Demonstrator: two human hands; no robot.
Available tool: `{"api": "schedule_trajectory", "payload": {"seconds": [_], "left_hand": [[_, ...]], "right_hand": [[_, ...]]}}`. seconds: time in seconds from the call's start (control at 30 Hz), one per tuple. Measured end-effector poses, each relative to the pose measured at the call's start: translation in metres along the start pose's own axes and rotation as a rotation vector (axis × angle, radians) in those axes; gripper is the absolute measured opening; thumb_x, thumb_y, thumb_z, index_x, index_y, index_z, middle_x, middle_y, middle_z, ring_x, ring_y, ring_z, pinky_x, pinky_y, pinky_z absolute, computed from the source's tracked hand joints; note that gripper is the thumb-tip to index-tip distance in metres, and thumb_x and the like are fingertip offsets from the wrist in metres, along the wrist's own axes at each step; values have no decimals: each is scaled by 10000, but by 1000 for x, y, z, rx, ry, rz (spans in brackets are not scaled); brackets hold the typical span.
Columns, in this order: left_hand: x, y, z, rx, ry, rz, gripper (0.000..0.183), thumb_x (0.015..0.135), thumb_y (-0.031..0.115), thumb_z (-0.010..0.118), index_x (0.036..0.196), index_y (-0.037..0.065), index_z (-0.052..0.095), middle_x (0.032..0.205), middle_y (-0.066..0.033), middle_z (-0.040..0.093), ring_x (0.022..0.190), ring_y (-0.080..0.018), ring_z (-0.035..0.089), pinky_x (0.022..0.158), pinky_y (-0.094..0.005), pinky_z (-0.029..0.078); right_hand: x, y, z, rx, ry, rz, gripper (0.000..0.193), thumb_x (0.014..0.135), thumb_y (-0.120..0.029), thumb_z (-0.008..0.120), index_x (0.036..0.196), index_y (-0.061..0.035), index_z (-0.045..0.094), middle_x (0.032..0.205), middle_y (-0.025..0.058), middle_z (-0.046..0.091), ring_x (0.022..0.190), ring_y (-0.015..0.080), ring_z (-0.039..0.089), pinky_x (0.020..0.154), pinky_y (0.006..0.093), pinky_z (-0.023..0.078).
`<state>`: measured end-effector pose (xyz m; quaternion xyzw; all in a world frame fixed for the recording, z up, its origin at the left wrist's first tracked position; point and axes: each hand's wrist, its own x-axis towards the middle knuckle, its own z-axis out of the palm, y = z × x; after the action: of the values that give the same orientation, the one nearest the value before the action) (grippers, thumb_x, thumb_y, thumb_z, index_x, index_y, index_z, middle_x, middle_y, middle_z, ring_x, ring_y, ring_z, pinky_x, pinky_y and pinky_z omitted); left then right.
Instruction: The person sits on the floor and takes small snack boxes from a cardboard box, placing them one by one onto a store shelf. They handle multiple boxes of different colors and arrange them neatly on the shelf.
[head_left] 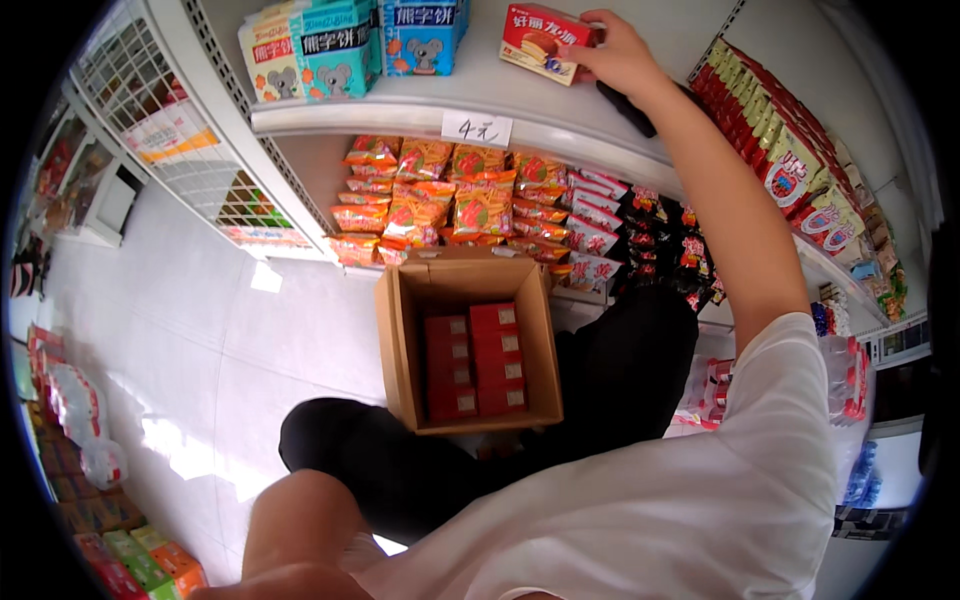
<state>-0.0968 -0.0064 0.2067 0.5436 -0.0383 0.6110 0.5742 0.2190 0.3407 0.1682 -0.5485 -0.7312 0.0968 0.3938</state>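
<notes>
My right hand (622, 58) is closed on the right end of a red and white snack box (540, 42) with a picture of round cakes. The box is at the upper shelf (470, 90); whether it rests on the board or is held just above it I cannot tell. Close under my wrist lies a dark, flat object (628, 110), partly hidden by my arm. An open cardboard carton (400, 350) stands between my knees, with several red boxes (497, 345) in two rows inside. My left arm (305, 515) bends at the lower left, its hand out of view.
Blue, teal and cream biscuit packs (418, 40) stand left on the upper shelf. Orange snack bags (420, 205) and dark bags (655, 235) fill the shelf below. A wire mesh rack (150, 100) is at the left; red and yellow packets (775, 140) line the right shelf.
</notes>
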Motion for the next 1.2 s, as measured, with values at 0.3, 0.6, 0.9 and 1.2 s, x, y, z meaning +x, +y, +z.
{"api": "schedule_trajectory", "payload": {"seconds": [0.3,0.6,0.9,1.2], "left_hand": [[22,-16,-30,-49,123,10,359,1030,489,551,1254,244,689,795,33,605,602,-163,492,595,-321,362],[42,-39,-52,-85,177,-18,284,1035,424,548,1220,264,692,787,40,588,603,-154,480,597,-313,356],[48,-48,-54,-80,210,-28,223,1040,360,545,1185,283,696,780,47,572,604,-145,469,600,-305,350],[50,-48,-34,-53,223,-19,189,1046,295,542,1151,302,699,773,54,556,606,-136,457,602,-297,343]], "right_hand": [[123,48,57,-260,99,34,596,740,-254,875,1191,18,595,1032,265,727,985,389,736,831,450,599],[183,71,94,-339,0,2,564,725,-278,871,1148,-2,621,1047,275,727,997,436,720,853,490,594],[180,84,108,-341,114,-99,557,860,-235,771,1351,-76,562,1112,280,717,1048,453,691,896,499,562],[157,67,69,-387,-63,68,961,887,-197,715,1611,58,137,1084,349,689,1028,447,695,891,491,558]]}}
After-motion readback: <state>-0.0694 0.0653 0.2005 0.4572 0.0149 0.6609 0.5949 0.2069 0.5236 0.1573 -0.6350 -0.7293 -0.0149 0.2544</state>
